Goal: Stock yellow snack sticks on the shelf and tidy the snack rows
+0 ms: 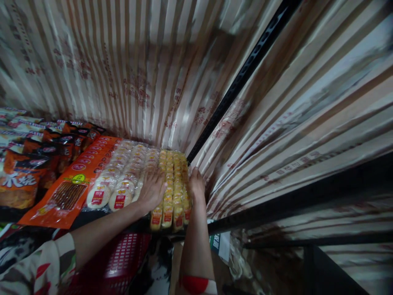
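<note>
On a shelf, rows of small yellow snack packs [172, 192] stand between my two hands. My left hand [152, 189] lies flat with fingers spread on the packs, at the border with the rows of round white packs with red labels [121, 180]. My right hand [196, 183] presses against the right side of the yellow rows, next to the striped wall; its fingers are partly hidden behind the packs.
Orange flat packets [73, 184] and dark orange snack bags [27, 172] fill the shelf to the left. A black slotted upright [245, 73] runs up the corner of the striped paper walls. A red basket [119, 258] sits below the shelf edge.
</note>
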The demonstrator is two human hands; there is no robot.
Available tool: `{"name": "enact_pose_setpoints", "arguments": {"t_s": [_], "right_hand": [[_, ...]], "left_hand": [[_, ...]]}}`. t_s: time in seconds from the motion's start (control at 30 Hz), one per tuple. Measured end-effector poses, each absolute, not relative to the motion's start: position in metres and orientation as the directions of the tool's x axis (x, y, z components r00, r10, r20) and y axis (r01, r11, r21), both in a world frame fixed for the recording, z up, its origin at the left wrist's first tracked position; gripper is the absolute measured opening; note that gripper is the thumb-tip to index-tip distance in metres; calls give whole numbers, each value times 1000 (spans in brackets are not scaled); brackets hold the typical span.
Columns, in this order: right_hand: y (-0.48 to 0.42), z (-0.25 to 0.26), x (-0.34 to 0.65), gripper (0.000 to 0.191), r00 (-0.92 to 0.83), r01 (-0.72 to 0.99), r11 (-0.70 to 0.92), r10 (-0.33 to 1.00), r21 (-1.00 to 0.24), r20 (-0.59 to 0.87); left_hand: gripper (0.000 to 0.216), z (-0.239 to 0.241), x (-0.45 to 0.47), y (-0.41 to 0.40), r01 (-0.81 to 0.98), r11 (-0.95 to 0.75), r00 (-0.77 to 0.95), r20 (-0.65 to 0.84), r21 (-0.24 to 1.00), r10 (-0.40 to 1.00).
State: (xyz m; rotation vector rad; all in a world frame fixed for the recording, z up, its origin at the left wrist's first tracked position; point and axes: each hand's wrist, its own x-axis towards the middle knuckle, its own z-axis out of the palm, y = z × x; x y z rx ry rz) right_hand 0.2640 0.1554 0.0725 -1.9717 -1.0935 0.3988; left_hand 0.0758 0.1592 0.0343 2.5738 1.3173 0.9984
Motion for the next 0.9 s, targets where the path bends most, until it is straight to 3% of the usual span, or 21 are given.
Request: {"name": "enact_pose_setpoints", "arguments": {"t_s": [0.13, 0.27, 0.6, 0.9], "right_hand": [[109, 75, 240, 68, 674, 533, -183, 682, -826, 284], [53, 46, 207, 67, 693, 582, -115, 587, -805, 418], [13, -29, 189, 79, 655, 577, -218, 699, -787, 287], [17, -42, 205, 86, 566, 656, -248, 786, -712, 248]], "left_hand": [[36, 32, 58, 108, 489, -803, 516, 630, 340, 581], [37, 14, 45, 52, 327, -907, 646, 638, 266, 419], [55, -8, 53, 23, 493, -790, 789, 195, 366, 583], [59, -9, 57, 29, 488, -796, 813, 144, 357, 564]]}}
